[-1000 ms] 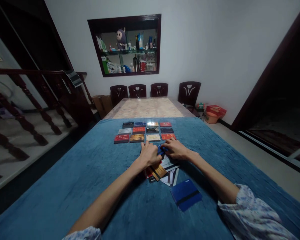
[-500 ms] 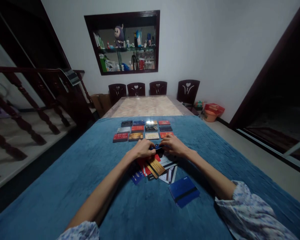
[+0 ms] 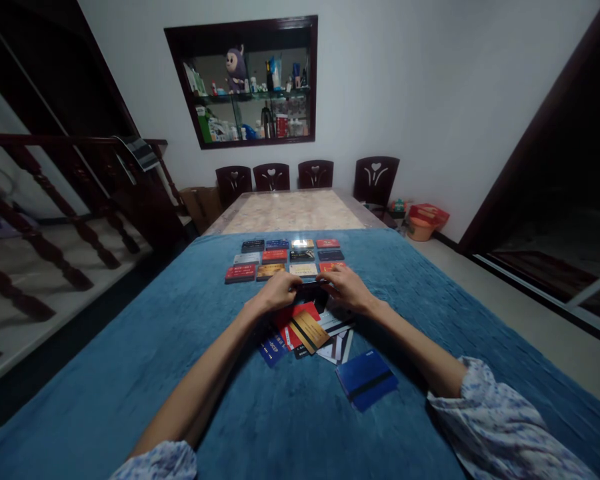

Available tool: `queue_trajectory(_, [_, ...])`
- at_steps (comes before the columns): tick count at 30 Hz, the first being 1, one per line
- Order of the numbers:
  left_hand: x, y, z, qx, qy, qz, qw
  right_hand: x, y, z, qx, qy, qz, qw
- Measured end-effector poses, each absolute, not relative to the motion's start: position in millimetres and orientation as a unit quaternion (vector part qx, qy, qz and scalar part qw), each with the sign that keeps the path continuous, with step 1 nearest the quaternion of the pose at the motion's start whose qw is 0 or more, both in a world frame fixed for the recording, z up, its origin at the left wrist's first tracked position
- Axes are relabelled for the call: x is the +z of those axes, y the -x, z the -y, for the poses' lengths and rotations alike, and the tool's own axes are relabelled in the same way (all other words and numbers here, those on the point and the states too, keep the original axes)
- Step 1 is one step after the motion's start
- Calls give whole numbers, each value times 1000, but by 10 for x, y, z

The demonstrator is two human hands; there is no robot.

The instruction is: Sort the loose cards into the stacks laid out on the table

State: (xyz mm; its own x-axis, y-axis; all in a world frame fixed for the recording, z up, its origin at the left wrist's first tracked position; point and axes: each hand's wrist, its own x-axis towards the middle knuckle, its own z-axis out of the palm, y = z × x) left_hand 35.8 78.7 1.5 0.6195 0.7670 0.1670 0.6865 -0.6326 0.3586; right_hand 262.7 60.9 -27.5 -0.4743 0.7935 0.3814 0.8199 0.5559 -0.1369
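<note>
Between my left hand and my right hand a dark card is held by its two ends, seen nearly edge-on. Both hands are closed on it, just above a loose pile. In that pile a gold card lies on top of a red card. A blue card sticks out at the pile's left, and silver-grey cards show at its right. Nearer me rests a separate blue stack of cards with a black stripe.
Beyond my hands, several card stacks stand in rows, among them a red stack and a gold stack. A blue cloth covers the near table; the far tabletop is bare stone-patterned. Dark chairs line the far end.
Both hands have lifted slightly and moved away from me with the dark card, which has tilted more edge-on. More of the red card in the pile now shows.
</note>
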Motion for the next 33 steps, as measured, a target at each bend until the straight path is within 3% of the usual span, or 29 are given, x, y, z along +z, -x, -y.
queue_trajectory(14, [-175,-366,-792,186,-884,-424,68,-265,-2560,-506,-34,509,845,161])
queue_trajectory(22, [-159,-400,-713,132,-880,-451,68,-270,-2553,-507,-13,516,844,143])
queue_trajectory(33, [-171,-431,-697,151,-861,-476,95,-286,-2557,-531,-33,520,843,134])
